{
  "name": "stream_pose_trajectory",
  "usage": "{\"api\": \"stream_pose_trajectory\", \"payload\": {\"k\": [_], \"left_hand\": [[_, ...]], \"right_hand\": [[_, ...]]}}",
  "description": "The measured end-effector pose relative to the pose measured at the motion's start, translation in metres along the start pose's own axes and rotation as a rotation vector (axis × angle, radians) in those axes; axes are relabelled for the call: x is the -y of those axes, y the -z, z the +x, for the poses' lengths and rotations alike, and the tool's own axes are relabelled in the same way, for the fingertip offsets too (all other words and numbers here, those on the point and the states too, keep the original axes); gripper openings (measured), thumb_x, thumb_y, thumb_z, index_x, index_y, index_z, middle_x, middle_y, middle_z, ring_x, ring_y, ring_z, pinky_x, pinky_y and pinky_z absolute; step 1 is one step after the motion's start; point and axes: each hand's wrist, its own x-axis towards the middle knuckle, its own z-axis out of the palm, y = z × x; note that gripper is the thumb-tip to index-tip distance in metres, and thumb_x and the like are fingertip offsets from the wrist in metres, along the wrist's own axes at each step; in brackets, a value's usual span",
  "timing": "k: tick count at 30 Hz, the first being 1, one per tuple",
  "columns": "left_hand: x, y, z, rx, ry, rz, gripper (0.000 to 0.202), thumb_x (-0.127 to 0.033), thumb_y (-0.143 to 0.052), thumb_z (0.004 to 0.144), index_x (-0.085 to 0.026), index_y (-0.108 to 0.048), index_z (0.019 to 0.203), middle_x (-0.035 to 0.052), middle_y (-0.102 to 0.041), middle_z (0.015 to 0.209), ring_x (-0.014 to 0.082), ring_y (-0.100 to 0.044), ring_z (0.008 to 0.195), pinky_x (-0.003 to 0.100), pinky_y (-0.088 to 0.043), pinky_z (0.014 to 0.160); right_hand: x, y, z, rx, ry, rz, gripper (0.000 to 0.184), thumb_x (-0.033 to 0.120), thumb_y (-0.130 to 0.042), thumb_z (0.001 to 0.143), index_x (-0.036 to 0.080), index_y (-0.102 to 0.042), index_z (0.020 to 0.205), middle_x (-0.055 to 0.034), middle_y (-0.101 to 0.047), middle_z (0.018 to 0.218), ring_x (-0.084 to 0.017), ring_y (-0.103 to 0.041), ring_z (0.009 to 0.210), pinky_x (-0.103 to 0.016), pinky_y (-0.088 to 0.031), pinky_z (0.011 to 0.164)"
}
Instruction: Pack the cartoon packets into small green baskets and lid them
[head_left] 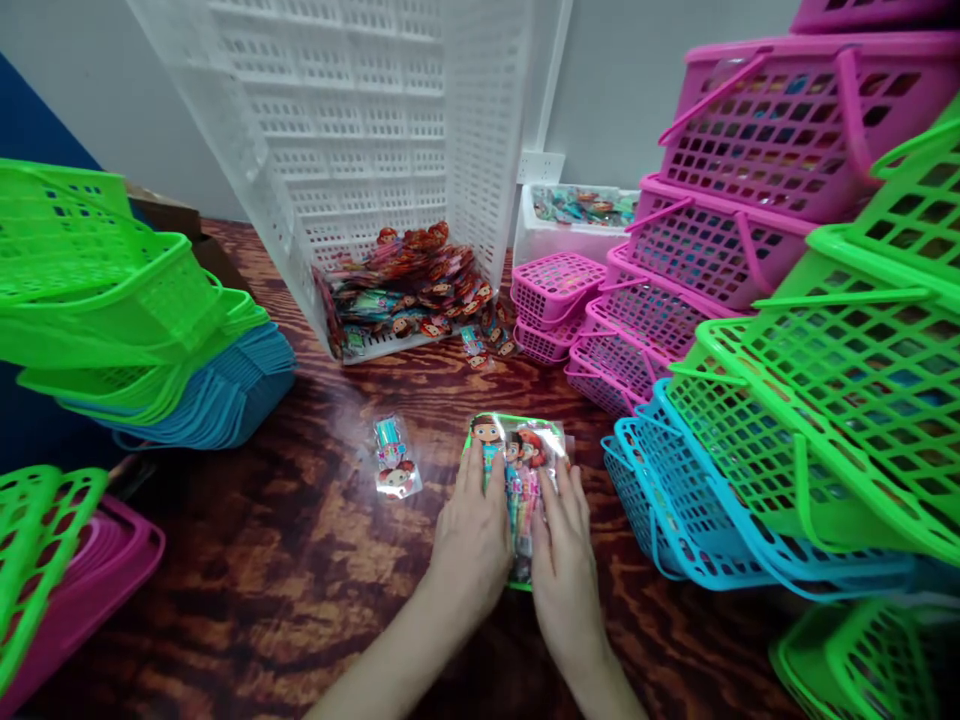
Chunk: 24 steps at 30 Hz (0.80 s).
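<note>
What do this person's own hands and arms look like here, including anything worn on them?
The left hand and right hand are both bare, without gloves. No ring, watch or bracelet can be made out. No sleeves show on the visible forearms.

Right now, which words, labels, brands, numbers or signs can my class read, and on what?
None reads clearly.
Packet under the left hand and right hand: lettering partly covered, blurred.
Loose packet on the table: lettering too small, blurred.
Packets in the white crate: too small.
</note>
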Motion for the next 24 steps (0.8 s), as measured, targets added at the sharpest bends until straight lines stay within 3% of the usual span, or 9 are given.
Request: {"api": "stream_pose_trajectory", "payload": {"k": [3,7,10,14,16,19,21,24], "left_hand": [[0.005,0.004,0.005,0.047,-0.041,0.047,0.052,-0.011,-0.04,0.091,-0.005,-0.043,0.143,0.0262,-0.039,0.151,0.0356,-0.033,0.144,0.05,-0.043,0.107],[0.016,0.008,0.002,0.035,-0.176,0.154,0.048,-0.016,-0.037,0.096,-0.007,-0.045,0.142,0.025,-0.046,0.147,0.0359,-0.045,0.137,0.055,-0.043,0.101],[0.024,0.005,-0.003,-0.05,-0.304,0.243,0.046,-0.018,-0.037,0.097,-0.007,-0.045,0.141,0.0217,-0.05,0.145,0.0315,-0.046,0.136,0.058,-0.027,0.114],[0.022,0.007,0.002,-0.067,-0.326,0.36,0.045,-0.017,-0.04,0.095,-0.002,-0.049,0.136,0.0218,-0.06,0.132,0.0308,-0.051,0.13,0.059,-0.012,0.12],[0.021,0.012,0.009,-0.06,-0.291,0.36,0.044,-0.021,-0.043,0.095,-0.004,-0.052,0.134,0.0192,-0.063,0.127,0.0306,-0.055,0.123,0.06,-0.011,0.12],[0.024,0.017,0.015,-0.089,-0.265,0.309,0.042,-0.03,-0.045,0.097,-0.01,-0.055,0.132,0.0168,-0.057,0.138,0.0307,-0.054,0.123,0.06,-0.017,0.119],[0.031,0.014,0.014,-0.111,-0.282,0.283,0.043,-0.03,-0.043,0.098,-0.008,-0.054,0.133,0.0171,-0.051,0.144,0.0307,-0.049,0.129,0.057,-0.022,0.119],[0.04,0.005,0.009,-0.147,-0.286,0.239,0.043,-0.029,-0.037,0.101,-0.007,-0.053,0.135,0.0164,-0.053,0.144,0.0293,-0.047,0.133,0.056,-0.021,0.12]], "right_hand": [[-0.004,-0.004,0.005,0.059,0.076,-0.136,0.056,0.025,-0.029,0.101,0.022,-0.022,0.157,-0.0073,-0.022,0.163,-0.028,-0.013,0.152,-0.057,-0.028,0.118],[-0.005,-0.003,0.017,0.081,0.149,-0.309,0.054,0.024,-0.031,0.101,0.017,-0.031,0.154,-0.0113,-0.032,0.159,-0.028,-0.027,0.148,-0.05,-0.035,0.115],[-0.002,-0.006,0.022,0.061,0.166,-0.447,0.049,0.021,-0.032,0.101,0.011,-0.043,0.148,-0.017,-0.044,0.151,-0.03,-0.043,0.139,-0.049,-0.041,0.11],[0.0,-0.01,0.03,0.051,0.173,-0.557,0.047,0.017,-0.031,0.1,0.005,-0.05,0.141,-0.0217,-0.049,0.146,-0.034,-0.053,0.128,-0.051,-0.046,0.099],[-0.002,-0.007,0.033,0.073,0.211,-0.509,0.045,0.021,-0.033,0.101,0.007,-0.051,0.14,-0.0201,-0.049,0.147,-0.032,-0.052,0.129,-0.05,-0.046,0.101],[-0.003,0.004,0.032,0.036,0.262,-0.367,0.044,0.028,-0.037,0.102,0.013,-0.052,0.14,-0.015,-0.045,0.151,-0.028,-0.041,0.139,-0.049,-0.04,0.11],[-0.001,0.013,0.025,0.007,0.3,-0.324,0.043,0.029,-0.04,0.101,0.017,-0.051,0.141,-0.0112,-0.04,0.155,-0.027,-0.031,0.146,-0.051,-0.036,0.115],[0.004,0.017,0.016,0.093,0.404,-0.382,0.046,0.027,-0.042,0.1,0.019,-0.047,0.145,-0.0087,-0.038,0.157,-0.027,-0.027,0.148,-0.054,-0.027,0.119]]}}
